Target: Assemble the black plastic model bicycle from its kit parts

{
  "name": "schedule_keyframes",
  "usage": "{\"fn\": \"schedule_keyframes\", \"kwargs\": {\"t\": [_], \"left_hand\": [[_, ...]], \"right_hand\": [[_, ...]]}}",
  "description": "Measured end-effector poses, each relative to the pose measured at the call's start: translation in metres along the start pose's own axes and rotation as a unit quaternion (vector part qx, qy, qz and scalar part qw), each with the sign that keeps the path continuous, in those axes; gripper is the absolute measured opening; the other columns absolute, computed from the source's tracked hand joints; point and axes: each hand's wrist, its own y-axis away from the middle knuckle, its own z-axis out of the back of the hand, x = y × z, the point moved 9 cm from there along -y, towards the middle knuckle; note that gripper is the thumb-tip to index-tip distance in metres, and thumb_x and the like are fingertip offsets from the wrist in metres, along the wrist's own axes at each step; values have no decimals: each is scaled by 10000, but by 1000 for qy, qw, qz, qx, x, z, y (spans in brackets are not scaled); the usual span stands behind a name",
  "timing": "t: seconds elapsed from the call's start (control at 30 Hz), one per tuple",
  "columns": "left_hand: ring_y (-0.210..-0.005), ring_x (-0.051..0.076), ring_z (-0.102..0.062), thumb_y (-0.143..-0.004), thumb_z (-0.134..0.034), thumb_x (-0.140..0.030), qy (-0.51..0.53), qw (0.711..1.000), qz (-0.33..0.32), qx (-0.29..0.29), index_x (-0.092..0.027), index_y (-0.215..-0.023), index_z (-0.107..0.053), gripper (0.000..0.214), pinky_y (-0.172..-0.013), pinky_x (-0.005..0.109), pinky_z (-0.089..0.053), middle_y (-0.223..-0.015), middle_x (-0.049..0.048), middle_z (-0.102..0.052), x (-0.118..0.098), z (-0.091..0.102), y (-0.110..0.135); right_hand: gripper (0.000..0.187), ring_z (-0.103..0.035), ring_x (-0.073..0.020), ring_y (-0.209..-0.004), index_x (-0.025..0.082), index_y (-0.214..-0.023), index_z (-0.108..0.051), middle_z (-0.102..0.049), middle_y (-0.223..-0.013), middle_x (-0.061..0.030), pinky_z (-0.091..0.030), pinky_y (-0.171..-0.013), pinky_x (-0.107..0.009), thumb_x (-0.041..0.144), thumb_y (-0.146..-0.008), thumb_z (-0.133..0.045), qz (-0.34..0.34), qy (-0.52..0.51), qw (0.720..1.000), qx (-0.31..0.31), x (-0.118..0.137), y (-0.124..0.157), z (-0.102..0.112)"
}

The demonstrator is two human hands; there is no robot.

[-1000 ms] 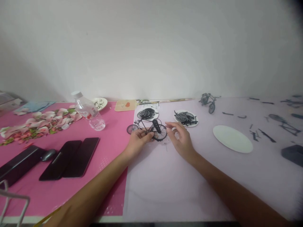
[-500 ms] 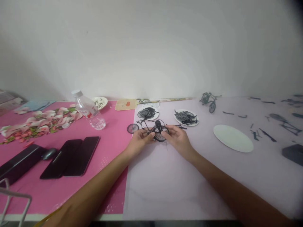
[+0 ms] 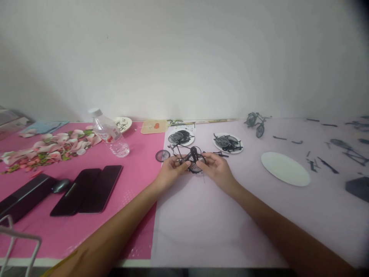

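Between my two hands is a small black model bicycle (image 3: pixel 195 154), held upright just above the pale sheet. My left hand (image 3: pixel 172 169) grips its lower frame, thumb and fingers closed beside the spoked wheel. On the other side, my right hand (image 3: pixel 216 169) pinches the bike at that same wheel and its black cover. A separate spoked wheel (image 3: pixel 163 156) lies left of the bike on the pink surface. Behind it, a white plate (image 3: pixel 191 141) carries wheels and dark parts. Another plate (image 3: pixel 241 149) to the right bears more wheels and black pieces.
An assembled model bicycle (image 3: pixel 256 122) stands at the back. To the right are a white oval plate (image 3: pixel 285 169) and scattered dark parts (image 3: pixel 327 165). On the left are phones (image 3: pixel 99 188), a leaning water bottle (image 3: pixel 111 134), artificial petals (image 3: pixel 54 148) and a white wire rack (image 3: pixel 21 234).
The view has shifted very slightly. Both hands keep their hold on the model bicycle, with no clear movement of the parts around it.
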Motion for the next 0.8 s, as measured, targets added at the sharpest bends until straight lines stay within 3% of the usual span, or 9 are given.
{"fn": "schedule_keyframes", "kwargs": {"t": [0.1, 0.17, 0.27, 0.33, 0.4, 0.57, 0.8], "left_hand": [[-950, 258, -759, -734, -909, -426, -10, 1000, 3, 2, -145, -1123, -729, 512, -926, 430, -611, -1028, 99, -798, -1, 2, -1], [-975, 260, -758, -740, -904, -433, -13, 1000, -1, -4, -149, -1129, -728, 513, -923, 425, -615, -1050, 100, -796, -2, 7, -3], [-978, 253, -760, -729, -911, -430, -13, 999, -11, -27, -143, -1122, -719, 524, -927, 430, -620, -1009, 90, -790, -3, 18, -8], [-960, 248, -762, -720, -915, -433, -14, 998, -24, -49, -135, -1097, -716, 521, -933, 443, -623, -947, 74, -780, -5, 26, -10], [-940, 241, -762, -717, -916, -441, -15, 997, -36, -68, -135, -1086, -717, 519, -930, 451, -627, -907, 59, -769, -7, 33, -12], [-942, 245, -763, -720, -916, -435, -15, 996, -46, -78, -143, -1119, -713, 535, -942, 460, -623, -941, 67, -775, -12, 39, -14], [-937, 226, -749, -713, -920, -440, -24, 993, -48, -102, -136, -1112, -725, 538, -934, 435, -625, -905, 59, -761, -15, 47, -14]], "right_hand": [[407, -741, -257, -921, 184, -1085, -741, -789, -1008, -105, -608, -837, -388, 503, -842, -809, 25, 53, 998, 13, 10, -1, 1], [356, -728, -253, -957, 194, -1091, -762, -781, -1027, -101, -590, -851, -378, 497, -905, -745, 52, 100, 994, -9, 21, -4, 13], [334, -696, -235, -991, 196, -1081, -750, -745, -1067, -95, -578, -881, -372, 480, -905, -743, 96, 107, 984, -103, 35, -14, 48], [386, -668, -187, -848, 207, -1085, -722, -696, -956, -47, -580, -766, -327, 450, -808, -837, 128, 95, 970, -183, 41, -19, 76], [388, -630, -141, -725, 214, -1071, -704, -650, -885, -8, -555, -646, -277, 420, -777, -851, 142, 65, 962, -225, 41, -24, 96], [264, -493, -76, -459, 194, -1003, -750, -660, -791, -3, -392, -431, -247, 346, -790, -780, 68, 40, 979, -189, 26, -33, 100], [246, -444, -101, -419, 194, -984, -781, -689, -680, -8, -354, -419, -274, 389, -863, -689, 38, 143, 985, -88, 18, -31, 82]]}}
